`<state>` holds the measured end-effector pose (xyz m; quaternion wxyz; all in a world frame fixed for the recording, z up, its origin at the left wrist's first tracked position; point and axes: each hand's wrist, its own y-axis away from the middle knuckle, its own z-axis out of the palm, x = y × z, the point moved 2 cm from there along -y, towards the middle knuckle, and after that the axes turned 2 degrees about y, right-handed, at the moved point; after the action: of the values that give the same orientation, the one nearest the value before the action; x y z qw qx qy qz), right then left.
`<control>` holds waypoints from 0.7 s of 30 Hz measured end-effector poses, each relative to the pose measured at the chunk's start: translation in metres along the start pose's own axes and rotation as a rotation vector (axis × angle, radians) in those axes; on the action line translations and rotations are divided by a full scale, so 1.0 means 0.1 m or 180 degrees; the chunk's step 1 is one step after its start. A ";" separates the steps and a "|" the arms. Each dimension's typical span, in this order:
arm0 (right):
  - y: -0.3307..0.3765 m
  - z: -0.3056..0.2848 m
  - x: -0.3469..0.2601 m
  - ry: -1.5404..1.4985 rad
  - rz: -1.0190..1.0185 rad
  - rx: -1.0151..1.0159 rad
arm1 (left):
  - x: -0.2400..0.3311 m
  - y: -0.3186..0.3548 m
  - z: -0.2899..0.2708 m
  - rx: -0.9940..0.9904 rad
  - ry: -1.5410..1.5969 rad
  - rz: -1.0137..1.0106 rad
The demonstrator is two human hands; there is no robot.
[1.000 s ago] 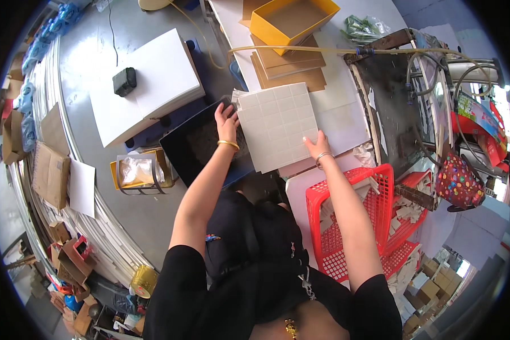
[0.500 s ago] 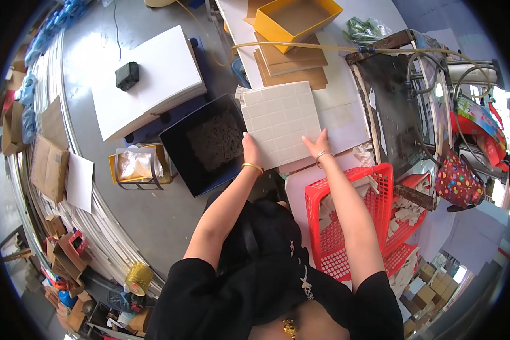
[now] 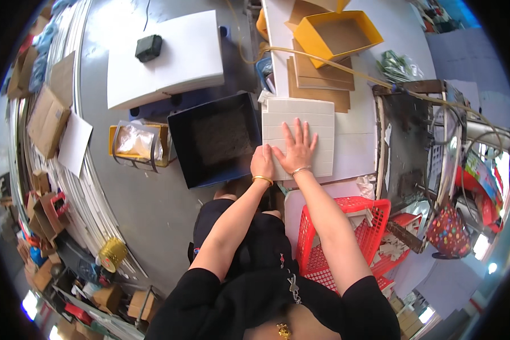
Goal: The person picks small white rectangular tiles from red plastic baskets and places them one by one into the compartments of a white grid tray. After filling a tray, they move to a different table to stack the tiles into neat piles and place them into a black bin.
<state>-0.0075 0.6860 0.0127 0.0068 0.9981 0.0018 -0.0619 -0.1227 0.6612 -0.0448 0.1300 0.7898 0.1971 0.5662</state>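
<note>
Five spread fingers of the right hand [image 3: 296, 152] lie on the lined white board [image 3: 323, 127] at the table's [image 3: 357, 150] near left corner; whether the left hand [image 3: 262, 163] clamps its edge cannot be told. Leftward pressure could slide it into the black bin [image 3: 179, 144].

1. Here's the white panel [image 3: 324, 141], a roughly square, matte slab of board just to the right of the black bin [image 3: 179, 148]!
2. Pale creased lines run across its face from the bin's side outward.
3. It's lying flat, face up, its left edge close along the bin's right rim, near edge about level with the bin's near end.
4. Far corner beside the bin: a small ragged pale bit showing!
5. One sheet or several layers? Can't tell; the near, bin-side part is partly hidden.
</note>
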 end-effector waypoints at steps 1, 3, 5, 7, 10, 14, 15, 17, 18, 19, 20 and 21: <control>-0.01 0.01 -0.01 -0.0022 -0.0019 0.0013 | -0.07 -0.03 0.01 -0.0056 0.0009 0.0021; -0.02 0.03 0.00 -0.0041 -0.0041 0.0039 | -0.12 -0.08 0.01 -0.0101 0.0154 0.0224; -0.03 0.03 0.00 0.0016 -0.0098 0.0022 | -0.16 -0.13 0.00 -0.0129 0.0292 0.0288; -0.02 0.03 0.00 0.0028 -0.0146 0.0017 | -0.18 -0.13 0.00 -0.0116 0.0350 0.0331; -0.03 0.03 0.02 -0.0023 -0.0181 -0.0002 | -0.08 -0.06 0.00 0.0053 0.0160 0.0216; -0.03 0.01 0.07 -0.0080 -0.0151 -0.0136 | 0.16 0.06 0.01 0.0323 -0.0161 -0.0177; -0.03 0.02 0.08 -0.0107 -0.0142 -0.0165 | 0.15 0.06 0.02 0.0340 -0.0172 -0.0201; -0.04 0.07 0.06 -0.0198 0.0066 -0.0184 | 0.13 0.05 0.05 0.0374 -0.0207 -0.0168; -0.04 0.10 0.02 -0.0248 0.0173 -0.0196 | 0.10 0.04 0.06 0.0394 -0.0231 -0.0111; -0.01 0.10 -0.04 -0.0244 0.0243 -0.0091 | 0.08 0.04 0.08 0.0415 -0.0255 -0.0054; 0.02 0.10 -0.11 -0.0238 0.0311 0.0016 | 0.05 0.02 0.10 0.0381 -0.0231 -0.0032; 0.03 0.09 -0.15 -0.0232 0.0377 0.0123 | 0.02 0.02 0.11 0.0349 -0.0207 -0.0010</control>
<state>-0.0236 0.6825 0.0052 -0.0087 0.9935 -0.0586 -0.0977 -0.1112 0.6609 -0.0457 0.0937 0.8134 0.2248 0.5283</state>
